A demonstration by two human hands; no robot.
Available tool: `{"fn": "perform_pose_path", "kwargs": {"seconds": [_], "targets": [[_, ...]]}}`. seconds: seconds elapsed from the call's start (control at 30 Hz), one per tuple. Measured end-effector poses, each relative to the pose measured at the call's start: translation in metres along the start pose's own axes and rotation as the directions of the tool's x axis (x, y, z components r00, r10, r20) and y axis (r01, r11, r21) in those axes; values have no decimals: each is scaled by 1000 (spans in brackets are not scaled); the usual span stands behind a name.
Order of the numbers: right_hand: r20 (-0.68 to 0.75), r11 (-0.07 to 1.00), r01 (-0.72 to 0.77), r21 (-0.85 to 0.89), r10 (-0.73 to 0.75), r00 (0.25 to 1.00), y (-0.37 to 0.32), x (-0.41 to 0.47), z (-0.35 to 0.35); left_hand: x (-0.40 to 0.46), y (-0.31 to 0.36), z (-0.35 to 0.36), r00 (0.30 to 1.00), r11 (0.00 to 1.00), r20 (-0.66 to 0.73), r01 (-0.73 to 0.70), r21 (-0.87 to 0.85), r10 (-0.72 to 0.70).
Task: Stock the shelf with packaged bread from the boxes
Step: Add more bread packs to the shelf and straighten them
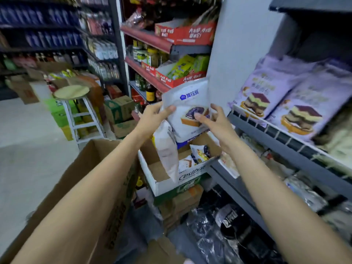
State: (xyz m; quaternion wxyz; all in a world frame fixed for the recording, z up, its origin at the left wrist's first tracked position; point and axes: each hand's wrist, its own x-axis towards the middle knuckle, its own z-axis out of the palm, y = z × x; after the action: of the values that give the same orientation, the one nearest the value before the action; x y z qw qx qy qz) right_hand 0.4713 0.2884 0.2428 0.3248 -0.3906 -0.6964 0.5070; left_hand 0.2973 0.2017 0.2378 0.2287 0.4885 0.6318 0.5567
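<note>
A white bread packet, printed with a blue logo and a picture of purple-filled sliced bread, is held upright in the air above an open white carton, just left of the shelf. The left hand grips the packet's left edge, thumb curled over the front face. The right hand lies against the packet's lower right, thumb across the printed picture and fingers spread fairly wide; whether those fingers close behind the packet cannot be determined. A second pale packet hangs below the left hand, reaching down into the carton (which hand carries it is not clear). More packets lie inside the carton. On the shelf, behind a white wire rail, stand two lilac bread bags showing layered cake slices, side by side and leaning back. A large brown cardboard box stands open at lower left. A white stool stands further back on the floor.
</note>
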Motion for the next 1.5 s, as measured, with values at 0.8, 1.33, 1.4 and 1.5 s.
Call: {"fn": "perform_pose_path", "kwargs": {"seconds": [0.8,1.33,1.4,1.5], "targets": [[-915,926,-268,-266,-155,372,-27,-219,-351,-63,248,302,951,847,304,205,-490,-54],[-517,221,-475,-852,-501,694,80,-155,-359,-46,242,339,948,827,250,296,-478,-195],[-478,135,-469,-873,-434,764,80,-160,-361,-45,240,340,940,808,247,329,-489,-233],[-471,372,-374,-850,-214,856,50,-173,-360,-38,238,341,919,779,293,382,-497,-263]]}}
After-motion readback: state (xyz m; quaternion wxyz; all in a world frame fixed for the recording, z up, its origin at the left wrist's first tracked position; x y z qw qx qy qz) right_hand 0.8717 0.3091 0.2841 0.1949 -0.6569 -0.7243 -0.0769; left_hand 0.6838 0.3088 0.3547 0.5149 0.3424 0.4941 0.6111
